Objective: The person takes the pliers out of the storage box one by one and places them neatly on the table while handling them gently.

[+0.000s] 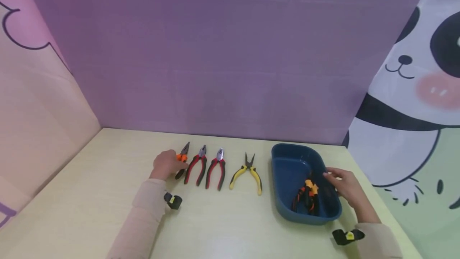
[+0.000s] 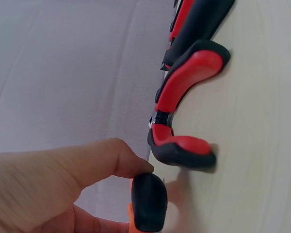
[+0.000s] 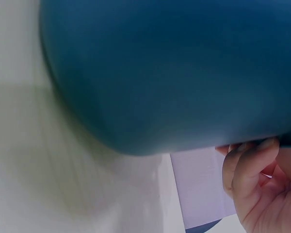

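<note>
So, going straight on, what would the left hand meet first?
Probably the nearest red-and-black pliers, beyond the orange-and-black pliers the left hand pinches; exact depth is unclear.

Setting: booth-like table nook; home or studio, I cannot tell.
Tabletop [image 1: 97, 179]: pale, spread beneath my grip.
Purple sheet [image 1: 230, 59]: creased, upright beyond my grip.
Panda-print sheet [image 1: 402, 107]: right of my right hand [image 1: 345, 185].
Pink-and-cream sheet [image 1: 39, 99]: left of my left hand [image 1: 165, 165].

No readable text, labels, numbers
</note>
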The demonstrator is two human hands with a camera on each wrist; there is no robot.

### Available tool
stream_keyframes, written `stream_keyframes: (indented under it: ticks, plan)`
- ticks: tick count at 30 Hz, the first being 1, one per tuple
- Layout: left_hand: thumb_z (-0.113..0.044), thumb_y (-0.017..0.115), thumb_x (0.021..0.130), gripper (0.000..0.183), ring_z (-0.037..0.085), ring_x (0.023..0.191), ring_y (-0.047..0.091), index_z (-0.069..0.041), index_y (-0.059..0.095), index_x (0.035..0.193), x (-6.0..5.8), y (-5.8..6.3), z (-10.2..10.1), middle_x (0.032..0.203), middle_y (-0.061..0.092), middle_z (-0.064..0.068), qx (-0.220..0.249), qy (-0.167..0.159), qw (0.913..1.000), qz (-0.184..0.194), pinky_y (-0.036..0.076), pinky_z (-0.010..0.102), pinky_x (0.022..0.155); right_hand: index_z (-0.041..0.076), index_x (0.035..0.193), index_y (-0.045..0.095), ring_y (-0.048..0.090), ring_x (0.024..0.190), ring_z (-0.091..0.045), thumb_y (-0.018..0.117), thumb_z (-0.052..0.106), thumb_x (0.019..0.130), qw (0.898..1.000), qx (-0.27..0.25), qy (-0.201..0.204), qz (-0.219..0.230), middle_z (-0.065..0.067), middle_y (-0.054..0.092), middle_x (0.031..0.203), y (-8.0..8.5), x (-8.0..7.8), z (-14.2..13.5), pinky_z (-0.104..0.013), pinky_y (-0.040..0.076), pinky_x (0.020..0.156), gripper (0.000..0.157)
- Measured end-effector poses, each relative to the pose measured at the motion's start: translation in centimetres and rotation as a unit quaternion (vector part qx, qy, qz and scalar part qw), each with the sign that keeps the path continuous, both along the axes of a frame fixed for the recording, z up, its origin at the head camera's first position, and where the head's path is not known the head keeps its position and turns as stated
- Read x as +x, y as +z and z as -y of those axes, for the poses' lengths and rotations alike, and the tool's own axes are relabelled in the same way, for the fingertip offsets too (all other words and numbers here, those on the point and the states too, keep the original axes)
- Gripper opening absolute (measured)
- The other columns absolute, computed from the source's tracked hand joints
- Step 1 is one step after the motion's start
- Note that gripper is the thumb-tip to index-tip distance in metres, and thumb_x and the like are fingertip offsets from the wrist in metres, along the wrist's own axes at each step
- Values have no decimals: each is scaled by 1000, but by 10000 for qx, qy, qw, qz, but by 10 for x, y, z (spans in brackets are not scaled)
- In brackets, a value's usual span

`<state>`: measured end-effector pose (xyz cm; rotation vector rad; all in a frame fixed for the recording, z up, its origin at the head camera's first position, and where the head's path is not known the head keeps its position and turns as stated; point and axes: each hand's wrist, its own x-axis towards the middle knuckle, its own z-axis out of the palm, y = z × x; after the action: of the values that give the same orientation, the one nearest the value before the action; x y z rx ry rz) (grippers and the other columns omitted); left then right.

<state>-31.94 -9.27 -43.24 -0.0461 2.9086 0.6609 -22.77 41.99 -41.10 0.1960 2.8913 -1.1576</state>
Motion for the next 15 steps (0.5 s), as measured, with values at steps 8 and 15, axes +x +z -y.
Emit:
stream_keyframes:
  ticks: [8,15]
  plan:
    - [-37,70,78,37,21,66,48,-6,51,77,0,0,-1,71,50,6,-107,54,9999,39,36,29,55,-14,132,40,59,73,-15,49,27,99,10000,12,-28,27,-25,59,101,1,0,0,-33,53,56,54]
    - [-36,71,77,36,22,66,49,-5,53,78,-2,-3,-1,71,51,7,-95,43,9999,-44,37,29,54,-15,131,40,59,71,-15,49,26,99,10000,-51,-55,34,-25,59,99,1,0,0,-33,53,56,54]
